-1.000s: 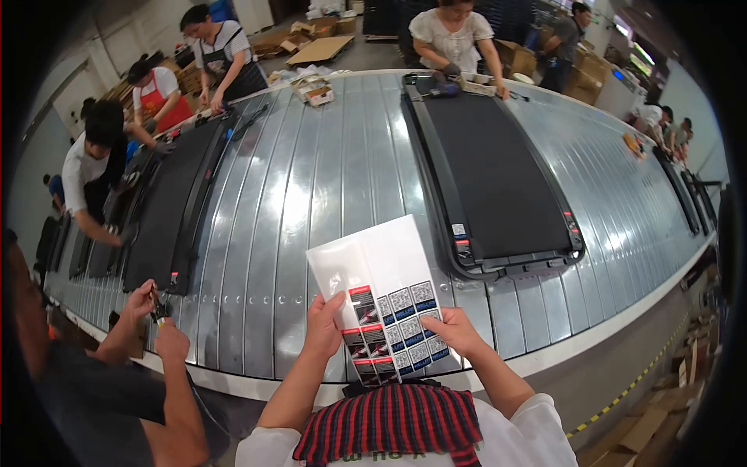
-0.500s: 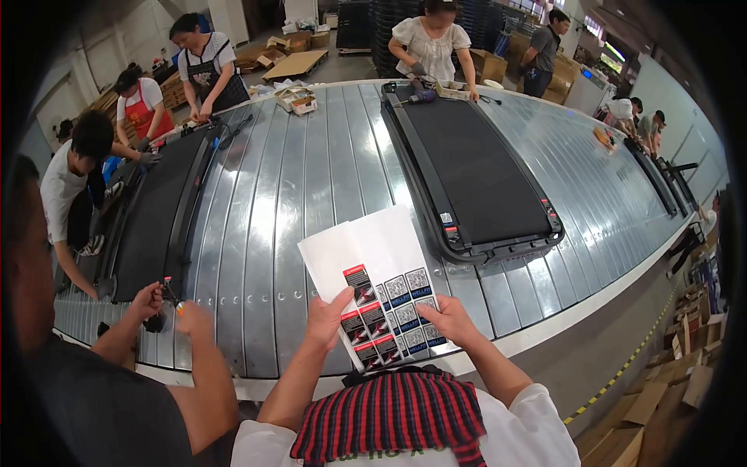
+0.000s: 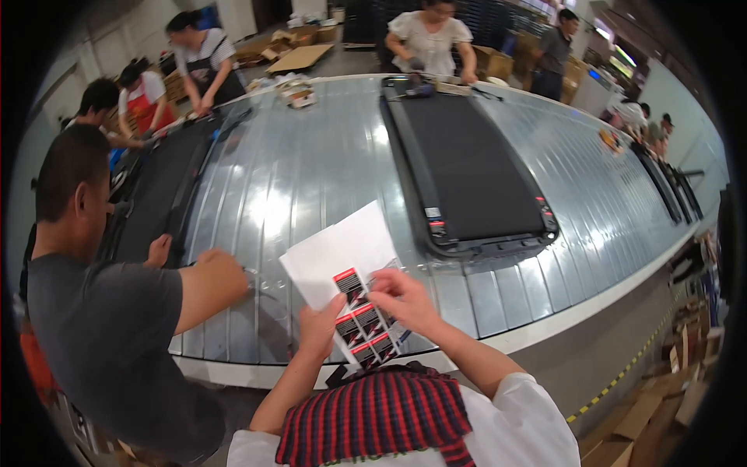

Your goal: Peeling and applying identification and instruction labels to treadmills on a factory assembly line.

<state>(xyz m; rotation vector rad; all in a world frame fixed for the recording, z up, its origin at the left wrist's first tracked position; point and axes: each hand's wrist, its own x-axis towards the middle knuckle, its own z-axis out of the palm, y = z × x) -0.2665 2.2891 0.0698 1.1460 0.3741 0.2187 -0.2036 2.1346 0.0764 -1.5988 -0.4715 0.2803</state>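
My left hand (image 3: 317, 325) is closed on the left edge of white sticker sheets, thumb on top. The front sheet bears red-and-black labels (image 3: 356, 317) in rows, with blank white backing (image 3: 338, 249) above them. My right hand (image 3: 405, 302) is over the right side of the sheets, its fingers curled and thumb bent toward the upper labels. Whatever lies between those fingertips is too small to make out. Blue-and-white square stickers on the sheet are mostly covered by this hand. The sheets are held above the near edge of the metal-slat table (image 3: 319, 171).
A black treadmill base (image 3: 475, 163) lies ahead right on the table, another (image 3: 159, 183) on the left. Close at my left, a person in a dark shirt (image 3: 109, 327) extends an arm over the table. Others work along the far side. Cardboard (image 3: 646, 405) is stacked at right.
My right hand has moved left and up from the sheet's right edge onto the stickers. The sheets have shifted slightly left. The person at my left has leaned further into view.
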